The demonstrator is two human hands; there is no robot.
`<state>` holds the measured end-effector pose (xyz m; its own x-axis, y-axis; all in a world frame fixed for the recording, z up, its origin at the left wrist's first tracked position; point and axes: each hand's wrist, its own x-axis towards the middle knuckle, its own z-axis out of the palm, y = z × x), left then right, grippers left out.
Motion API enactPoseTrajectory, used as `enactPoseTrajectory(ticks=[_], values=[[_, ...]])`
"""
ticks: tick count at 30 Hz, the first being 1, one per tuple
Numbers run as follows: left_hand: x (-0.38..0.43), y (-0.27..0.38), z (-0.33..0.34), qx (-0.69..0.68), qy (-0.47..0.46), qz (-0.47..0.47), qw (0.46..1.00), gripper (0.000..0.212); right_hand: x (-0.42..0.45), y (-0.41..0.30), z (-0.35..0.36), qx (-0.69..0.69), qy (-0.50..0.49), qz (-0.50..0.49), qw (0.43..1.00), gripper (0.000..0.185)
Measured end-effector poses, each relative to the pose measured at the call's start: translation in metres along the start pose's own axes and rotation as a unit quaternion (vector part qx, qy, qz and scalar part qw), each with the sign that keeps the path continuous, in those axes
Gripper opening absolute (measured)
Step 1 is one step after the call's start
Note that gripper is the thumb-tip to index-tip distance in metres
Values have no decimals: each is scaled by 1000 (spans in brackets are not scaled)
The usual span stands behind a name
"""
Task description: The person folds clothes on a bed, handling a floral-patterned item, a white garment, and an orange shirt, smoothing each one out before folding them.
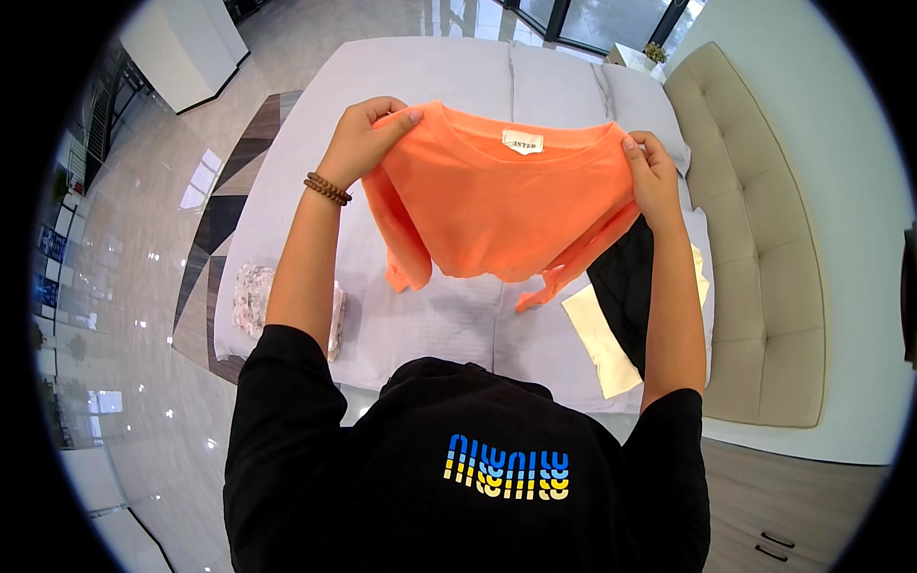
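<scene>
An orange long-sleeved top (494, 208) is stretched out between my two hands above the bed. My left hand (365, 140) pinches it at one shoulder, thumb on the near side. At the other shoulder, my right hand (653, 172) grips the cloth beside the neckline. A white label (522, 142) with writing shows inside the collar. Both sleeves hang down, and the top's lower edge droops toward the mattress. Beneath my right forearm lie a black garment (623, 286) and a cream garment (602, 344), partly hidden. A folded floral cloth (252, 294) sits by my left forearm, which covers part of it.
The bed (423, 71) has a pale grey cover and pillows (641, 100) along a tufted beige headboard (752, 243). A patterned rug (215, 222) borders its left side on a glossy floor (150, 286). Behind stands a nightstand (625, 56) with a potted plant (653, 54).
</scene>
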<state>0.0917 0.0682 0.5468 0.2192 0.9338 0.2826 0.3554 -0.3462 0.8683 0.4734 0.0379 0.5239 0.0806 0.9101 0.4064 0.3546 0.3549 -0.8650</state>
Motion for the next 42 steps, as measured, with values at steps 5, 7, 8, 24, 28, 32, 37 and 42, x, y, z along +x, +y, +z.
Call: enactPoseTrajectory(ticks=[5, 7, 8, 24, 28, 32, 37, 42], values=[[12, -6, 24, -43, 86, 15, 995, 27, 7, 12, 12, 144, 51, 81, 985, 15], [17, -12, 52, -66, 134, 15, 989, 24, 7, 12, 35, 229, 85, 132, 961, 14], [20, -16, 71, -80, 143, 11, 986, 23, 5, 9, 51, 255, 100, 155, 949, 13], [11, 15, 144, -262, 28, 25, 964, 22, -19, -55, 111, 292, -22, 181, 939, 17], [8, 16, 135, -245, -29, 49, 968, 25, -15, -44, 100, 273, -53, 165, 946, 18], [13, 9, 126, -224, -49, 47, 972, 25, -11, -40, 94, 183, -95, 100, 973, 15], [24, 14, 123, -168, -53, 75, 982, 23, 7, -45, 66, -27, -94, -41, 994, 14], [30, 24, 106, -174, -117, 88, 974, 24, 22, -75, 38, -164, -141, -138, 966, 47]])
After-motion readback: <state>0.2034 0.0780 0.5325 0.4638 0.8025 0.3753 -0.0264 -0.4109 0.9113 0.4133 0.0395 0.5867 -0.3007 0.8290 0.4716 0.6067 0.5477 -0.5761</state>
